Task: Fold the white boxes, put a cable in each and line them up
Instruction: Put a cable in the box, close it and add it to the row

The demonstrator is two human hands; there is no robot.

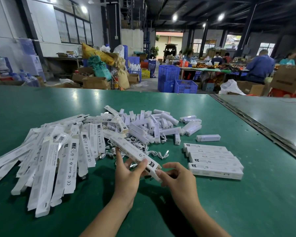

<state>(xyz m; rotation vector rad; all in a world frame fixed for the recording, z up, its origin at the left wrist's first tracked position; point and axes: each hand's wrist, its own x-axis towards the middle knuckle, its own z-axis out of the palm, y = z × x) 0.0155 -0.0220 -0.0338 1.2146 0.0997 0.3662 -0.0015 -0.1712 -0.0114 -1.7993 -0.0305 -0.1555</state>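
White box [135, 152], long, slim, printed cardboard, contents hidden, gripped by left hand [126, 178], near end flap pinched by right hand [176, 178].

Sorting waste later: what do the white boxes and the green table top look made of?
Held white box: thin printed cardboard, matte, creased at its folded flaps. Table top: probably green vinyl or rubber mat, slightly glossy; lamps reflect in it.

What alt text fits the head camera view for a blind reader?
A left hand grips a long white box above a green table while the right hand pinches its near end. Flat boxes are heaped on the left, white cables lie behind, and a row of folded boxes sits on the right.
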